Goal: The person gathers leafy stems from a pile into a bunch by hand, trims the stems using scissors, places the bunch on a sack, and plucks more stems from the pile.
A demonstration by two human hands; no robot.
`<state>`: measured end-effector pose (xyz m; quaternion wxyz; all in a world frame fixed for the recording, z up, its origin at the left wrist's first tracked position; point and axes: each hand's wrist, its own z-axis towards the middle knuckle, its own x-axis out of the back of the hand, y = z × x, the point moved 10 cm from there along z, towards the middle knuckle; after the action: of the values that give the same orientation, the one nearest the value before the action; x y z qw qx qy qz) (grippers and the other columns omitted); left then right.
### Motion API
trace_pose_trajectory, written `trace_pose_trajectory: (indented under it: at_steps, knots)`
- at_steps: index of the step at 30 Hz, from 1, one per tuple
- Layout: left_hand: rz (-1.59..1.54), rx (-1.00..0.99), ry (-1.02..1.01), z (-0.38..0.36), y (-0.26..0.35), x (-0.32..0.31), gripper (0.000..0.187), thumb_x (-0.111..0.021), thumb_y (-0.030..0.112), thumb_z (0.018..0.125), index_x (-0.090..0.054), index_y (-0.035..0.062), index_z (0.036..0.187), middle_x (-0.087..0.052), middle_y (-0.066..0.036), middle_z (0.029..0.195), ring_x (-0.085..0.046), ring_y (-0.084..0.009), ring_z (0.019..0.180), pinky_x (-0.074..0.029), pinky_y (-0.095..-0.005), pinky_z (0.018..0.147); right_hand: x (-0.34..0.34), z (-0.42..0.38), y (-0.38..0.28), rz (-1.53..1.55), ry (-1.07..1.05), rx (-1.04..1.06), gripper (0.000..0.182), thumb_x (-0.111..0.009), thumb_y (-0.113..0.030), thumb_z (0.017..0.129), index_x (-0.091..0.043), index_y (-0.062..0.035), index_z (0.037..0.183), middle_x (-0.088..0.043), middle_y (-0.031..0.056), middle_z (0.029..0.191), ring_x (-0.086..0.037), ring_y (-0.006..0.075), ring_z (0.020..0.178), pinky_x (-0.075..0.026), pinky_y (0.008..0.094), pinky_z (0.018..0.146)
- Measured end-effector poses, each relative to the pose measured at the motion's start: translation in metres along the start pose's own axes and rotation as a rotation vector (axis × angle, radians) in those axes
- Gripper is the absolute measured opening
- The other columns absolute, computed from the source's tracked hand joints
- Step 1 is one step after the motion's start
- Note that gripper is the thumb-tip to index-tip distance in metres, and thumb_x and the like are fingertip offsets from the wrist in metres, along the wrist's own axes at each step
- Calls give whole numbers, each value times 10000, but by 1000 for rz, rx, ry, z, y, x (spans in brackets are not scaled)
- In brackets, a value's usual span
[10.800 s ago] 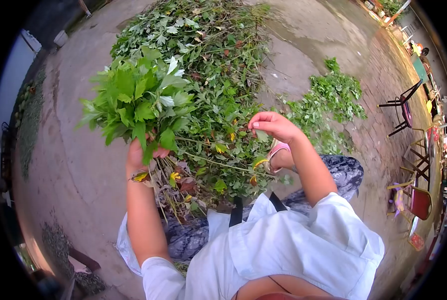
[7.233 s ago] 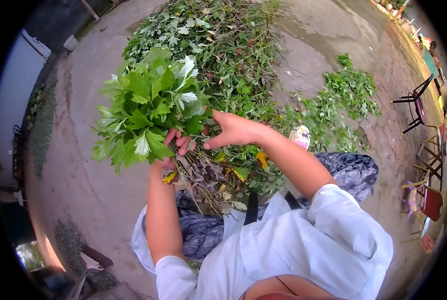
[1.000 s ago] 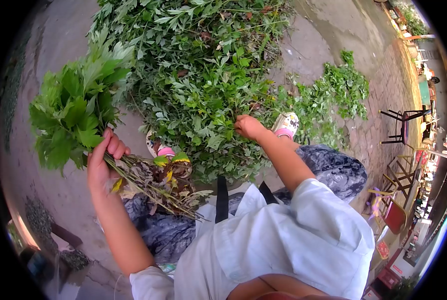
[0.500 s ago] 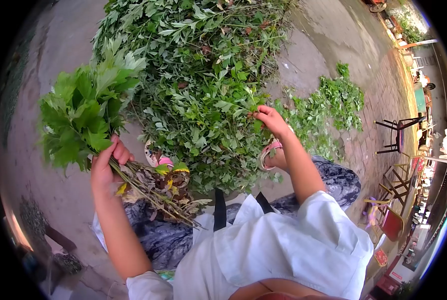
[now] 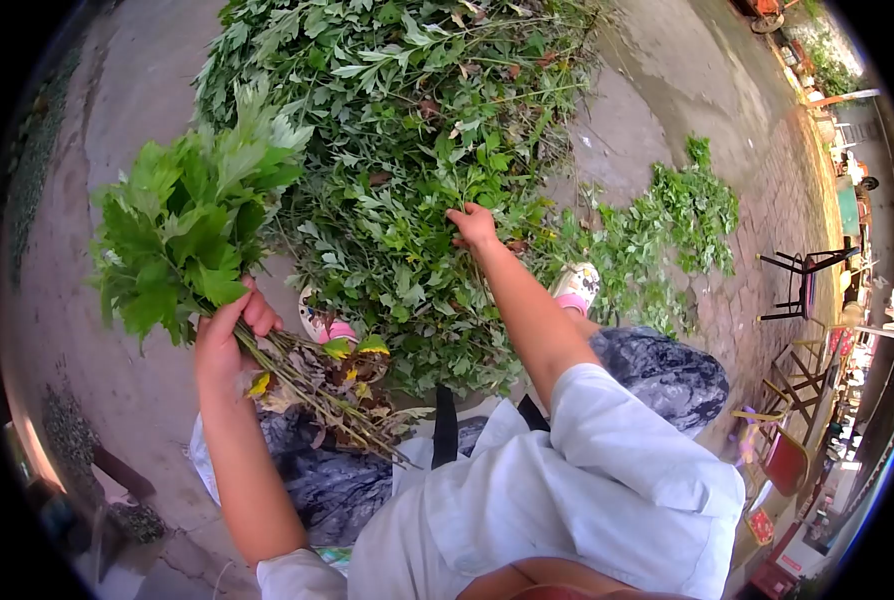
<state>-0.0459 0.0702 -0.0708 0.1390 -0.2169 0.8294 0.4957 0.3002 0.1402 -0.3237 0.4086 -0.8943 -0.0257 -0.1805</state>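
Observation:
My left hand [image 5: 232, 335] is wrapped round the stems of a thick bunch of leafy green stalks [image 5: 192, 225]. Broad, jagged leaves fan out above the fist. Below it the bare stems slant down toward my lap, with dry brown and yellow leaves [image 5: 352, 375] hanging among them. My right hand [image 5: 474, 226] reaches onto a big heap of cut leafy stalks [image 5: 387, 150], its fingers curled down at the leaves. Whatever is between those fingertips is too small to make out.
My shoes [image 5: 577, 287] flank the heap's near end. Loose green stalks [image 5: 692, 205] lie spread on the paved ground to the right. Farther right stand a black-framed stool [image 5: 802, 280] and a chair with a red panel [image 5: 785, 455].
My right hand has moved left onto the heap, and the sprig it was pinching no longer shows in it. My left hand still grips the bunch, slightly farther right in view.

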Motion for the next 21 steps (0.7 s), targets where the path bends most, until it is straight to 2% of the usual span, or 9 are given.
trace_pose_trajectory:
  at_steps: [2,5,7,8,11,13,15,19,21]
  knots:
    - [-25,2,4,0,-1,0,140,-522,127,800,-476,30,888,-405,-1,609,-394,-115,527,-405,-301,580,-3,-1,4,65,-52,-41,324,-607,-224,752,-556,0,982,-588,97,736,-543,171,530,-468,301,473]
    - [-19,12,-11,-2,-4,-6,141,-525,122,803,-478,27,897,-413,-4,612,-402,-118,529,-404,-300,575,-2,3,15,-64,-123,-77,297,-621,-233,749,-567,-20,949,-572,61,734,-515,156,601,-435,275,460]
    - [46,26,35,-2,-4,-7,96,-491,133,829,-460,59,880,-390,21,592,-386,-99,509,-390,-282,567,-8,1,14,-213,-309,-49,304,-616,-249,757,-564,-26,956,-568,71,815,-519,166,657,-424,276,506]
    - [31,19,11,0,-5,-6,141,-503,140,828,-474,38,920,-398,15,587,-393,-103,509,-391,-282,566,-11,8,7,-172,-365,87,337,-596,-260,777,-530,-37,1021,-557,57,859,-519,154,714,-422,288,569]
    - [52,19,-19,0,-3,-17,194,-518,146,825,-480,14,963,-405,11,586,-403,-107,515,-391,-282,566,23,-47,-59,-58,-344,200,348,-560,-247,806,-496,-44,1081,-548,39,921,-512,139,804,-426,297,634]
    - [64,7,-33,1,-4,-21,225,-526,149,823,-485,-3,983,-417,6,588,-412,-112,519,-390,-281,563,36,-73,-85,142,-455,298,333,-526,-230,838,-459,-56,1113,-536,20,954,-502,124,873,-454,289,642]
    - [86,15,-95,3,-8,-30,224,-517,119,808,-500,-25,978,-449,-21,613,-443,-122,545,-414,-286,570,53,-119,-105,454,-602,108,231,-495,-204,863,-451,-76,1050,-527,18,974,-551,132,780,-509,316,655]
    - [97,32,-139,3,-18,-50,214,-506,128,815,-507,-12,978,-545,-72,728,-446,-118,541,-422,-279,574,64,-134,-114,410,-640,182,204,-498,-166,858,-457,-66,1031,-540,39,879,-573,153,726,-502,320,637]
    - [47,75,-268,3,-29,-75,189,-485,136,827,-519,2,956,-583,-142,920,-443,-118,537,-426,-278,570,51,-171,-126,431,-754,147,222,-506,-150,850,-449,-52,1042,-535,34,870,-567,154,721,-501,335,642]
